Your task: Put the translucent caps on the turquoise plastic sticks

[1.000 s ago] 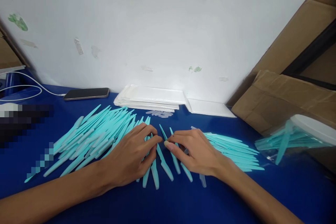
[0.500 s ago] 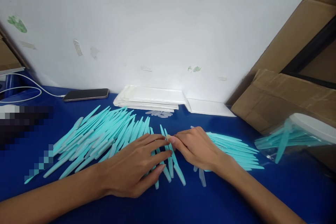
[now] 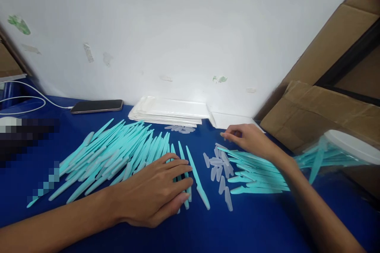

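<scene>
My left hand (image 3: pixel 157 189) lies with its fingers spread over several teal eyebrow razors, partly hiding them. Just right of its fingertips, a single teal eyebrow razor (image 3: pixel 198 180) lies slantwise on the blue table, apart from the hand. My right hand (image 3: pixel 249 140) is above the far end of the right-hand razor pile (image 3: pixel 258 174), thumb and fingers drawn together; anything between them is too small to make out. Between the hands are several loose translucent blade caps (image 3: pixel 216 161). A large heap of teal razors (image 3: pixel 118 150) spreads out left of my left hand.
White flat packets (image 3: pixel 169 108) are stacked against the wall, with more clear caps (image 3: pixel 181 129) before them. A phone (image 3: pixel 97 106) on a white cable lies back left. At right are a clear lidded jar (image 3: pixel 335 153) of teal razors and a cardboard box (image 3: pixel 332 114).
My right hand has moved right and away from the left hand, uncovering the loose caps and the single razor. My left hand has stayed nearly in place over the razors.
</scene>
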Demonstrator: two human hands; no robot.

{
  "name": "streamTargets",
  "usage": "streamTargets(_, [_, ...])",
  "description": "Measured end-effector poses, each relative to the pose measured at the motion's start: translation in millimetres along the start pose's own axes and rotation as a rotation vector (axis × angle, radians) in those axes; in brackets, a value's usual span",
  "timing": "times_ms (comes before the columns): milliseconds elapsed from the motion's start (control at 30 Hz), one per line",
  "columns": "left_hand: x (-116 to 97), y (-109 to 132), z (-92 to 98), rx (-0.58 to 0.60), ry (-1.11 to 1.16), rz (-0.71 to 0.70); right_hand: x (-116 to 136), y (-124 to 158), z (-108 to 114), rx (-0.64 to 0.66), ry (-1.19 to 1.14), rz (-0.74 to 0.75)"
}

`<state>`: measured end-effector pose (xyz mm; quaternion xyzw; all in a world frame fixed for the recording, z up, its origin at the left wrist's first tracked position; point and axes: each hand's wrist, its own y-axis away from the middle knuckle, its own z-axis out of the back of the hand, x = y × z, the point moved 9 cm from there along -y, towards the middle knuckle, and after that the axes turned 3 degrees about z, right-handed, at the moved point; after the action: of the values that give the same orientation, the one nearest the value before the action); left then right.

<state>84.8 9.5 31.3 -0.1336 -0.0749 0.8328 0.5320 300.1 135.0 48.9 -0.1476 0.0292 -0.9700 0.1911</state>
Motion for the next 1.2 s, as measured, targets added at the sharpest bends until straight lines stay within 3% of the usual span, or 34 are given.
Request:
streamTargets(133, [0,1,-2.8,0.055,-0.015,-0.005,-25,7,-6,0.218,-0.262,-0.022])
streamTargets(233, [-2,0,-5.0,0.102,0.003,-0.027,-42,20,-10,0.369,-0.299,-0.111])
streamTargets(333, [-2,-1,-1.5,0.062,0.014,-0.023,-56,30,-11,0.435,-0.297,-0.175])
streamTargets(700, [-4,-2,2.2,-0.035,-0.007,-0.051,-76,27,-30,0.517,-0.362,-0.174])
streamTargets(1200, [-1,1,-2.4,-0.023,-0.057,-0.047,-59,14,-20,0.349,-0.414,-0.062])
